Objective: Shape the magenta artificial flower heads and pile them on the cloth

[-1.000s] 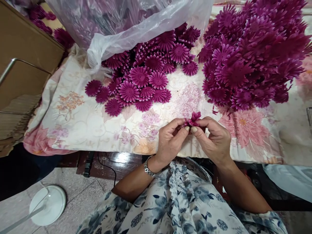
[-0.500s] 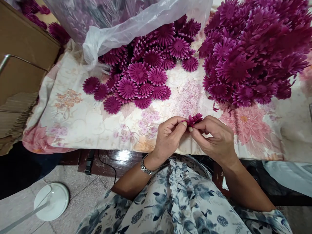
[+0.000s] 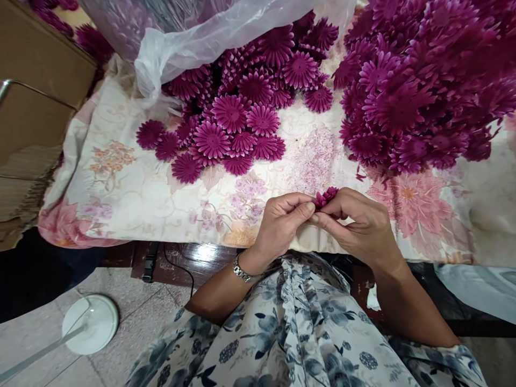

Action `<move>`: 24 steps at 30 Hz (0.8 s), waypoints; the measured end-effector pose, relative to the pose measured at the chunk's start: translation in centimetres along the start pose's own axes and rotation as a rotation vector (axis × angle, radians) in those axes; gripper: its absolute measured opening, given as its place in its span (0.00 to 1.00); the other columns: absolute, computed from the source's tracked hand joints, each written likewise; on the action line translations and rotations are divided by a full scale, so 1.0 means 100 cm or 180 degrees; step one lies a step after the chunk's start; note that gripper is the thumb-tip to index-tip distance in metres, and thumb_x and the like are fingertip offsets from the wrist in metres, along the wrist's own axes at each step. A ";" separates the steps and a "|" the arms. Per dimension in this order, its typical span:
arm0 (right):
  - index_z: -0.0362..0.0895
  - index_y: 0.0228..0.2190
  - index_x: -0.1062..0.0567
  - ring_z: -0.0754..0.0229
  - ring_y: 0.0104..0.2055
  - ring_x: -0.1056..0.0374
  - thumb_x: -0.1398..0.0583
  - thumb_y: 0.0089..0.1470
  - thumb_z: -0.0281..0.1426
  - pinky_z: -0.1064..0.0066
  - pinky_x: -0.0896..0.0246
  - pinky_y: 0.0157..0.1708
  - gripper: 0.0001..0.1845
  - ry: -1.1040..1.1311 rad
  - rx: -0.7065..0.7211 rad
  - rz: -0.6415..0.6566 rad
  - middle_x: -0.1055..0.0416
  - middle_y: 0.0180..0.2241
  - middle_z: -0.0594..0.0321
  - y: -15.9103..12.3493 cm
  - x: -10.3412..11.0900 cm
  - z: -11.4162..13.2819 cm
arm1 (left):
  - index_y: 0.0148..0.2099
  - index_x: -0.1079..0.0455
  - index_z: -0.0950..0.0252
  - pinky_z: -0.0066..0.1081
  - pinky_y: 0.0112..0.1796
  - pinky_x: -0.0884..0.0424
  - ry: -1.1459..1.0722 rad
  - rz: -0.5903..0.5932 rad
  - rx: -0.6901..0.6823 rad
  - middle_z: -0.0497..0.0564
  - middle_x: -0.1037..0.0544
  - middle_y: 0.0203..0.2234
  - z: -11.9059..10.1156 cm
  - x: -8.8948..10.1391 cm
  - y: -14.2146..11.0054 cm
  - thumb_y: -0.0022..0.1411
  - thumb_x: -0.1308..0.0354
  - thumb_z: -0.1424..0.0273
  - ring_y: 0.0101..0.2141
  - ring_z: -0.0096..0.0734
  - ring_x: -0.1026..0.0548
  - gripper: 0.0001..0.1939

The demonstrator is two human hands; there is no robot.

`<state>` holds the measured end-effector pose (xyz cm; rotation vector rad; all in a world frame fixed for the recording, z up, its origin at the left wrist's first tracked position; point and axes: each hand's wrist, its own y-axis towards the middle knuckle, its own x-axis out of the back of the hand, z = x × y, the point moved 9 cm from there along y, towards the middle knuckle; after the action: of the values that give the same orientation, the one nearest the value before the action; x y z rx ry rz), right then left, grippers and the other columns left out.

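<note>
The one view looks from the wearer's head, facing forward and steeply down past the printed shirt point(image 3: 298, 322). It takes in the desk point(image 3: 137, 209) from near, with the floor point(image 3: 141, 309) at lower left.

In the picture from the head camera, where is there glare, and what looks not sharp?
Head view: white glare on the dark wood below the cloth; the right pile looks soft toward its upper right; left hand, right hand and held flower look fairly sharp.

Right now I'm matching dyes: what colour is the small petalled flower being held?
The flower is purplish magenta (head view).
</note>
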<state>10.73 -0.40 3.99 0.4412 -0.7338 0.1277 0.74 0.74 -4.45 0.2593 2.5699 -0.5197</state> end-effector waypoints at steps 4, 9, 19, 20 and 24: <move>0.43 0.25 0.26 0.68 0.25 0.36 0.36 0.50 0.29 0.73 0.42 0.26 0.05 0.0785 -0.0415 0.0143 0.31 0.23 0.67 -0.003 -0.001 -0.017 | 0.28 0.24 0.65 0.24 0.27 0.30 -0.0121 0.0052 0.0071 0.45 0.25 0.20 -0.003 -0.003 0.000 0.51 0.34 0.66 0.22 0.21 0.30 0.07; 0.43 0.25 0.27 0.67 0.24 0.36 0.37 0.52 0.30 0.73 0.42 0.25 0.06 0.1399 -0.0791 0.0055 0.31 0.22 0.67 -0.007 -0.004 -0.031 | 0.28 0.26 0.66 0.25 0.26 0.28 -0.0162 0.0043 0.0085 0.45 0.26 0.19 -0.005 -0.006 -0.001 0.51 0.34 0.65 0.21 0.22 0.29 0.09; 0.43 0.30 0.26 0.68 0.27 0.36 0.40 0.55 0.26 0.74 0.42 0.27 0.02 0.1328 -0.0487 0.0172 0.32 0.24 0.67 -0.002 -0.004 -0.028 | 0.28 0.27 0.67 0.23 0.24 0.31 -0.0409 0.0069 0.0223 0.44 0.28 0.17 -0.003 -0.009 0.004 0.48 0.33 0.65 0.18 0.21 0.30 0.11; 0.43 0.30 0.27 0.68 0.27 0.36 0.41 0.55 0.26 0.74 0.42 0.27 0.03 0.1206 -0.0456 0.0175 0.32 0.24 0.67 -0.001 -0.004 -0.026 | 0.28 0.27 0.67 0.23 0.24 0.31 -0.0394 0.0076 0.0185 0.44 0.28 0.18 -0.003 -0.009 0.004 0.48 0.33 0.65 0.19 0.21 0.30 0.10; 0.43 0.26 0.29 0.67 0.26 0.38 0.42 0.54 0.25 0.73 0.43 0.26 0.05 0.0393 -0.0403 -0.0007 0.33 0.23 0.67 0.001 0.002 -0.017 | 0.31 0.26 0.66 0.22 0.29 0.31 -0.0141 0.0106 -0.0063 0.45 0.27 0.22 -0.006 -0.008 0.000 0.54 0.36 0.66 0.25 0.20 0.29 0.08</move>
<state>11.90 0.39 2.99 0.3104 -0.6161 0.1047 1.16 0.90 -3.59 0.2802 2.5219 -0.4821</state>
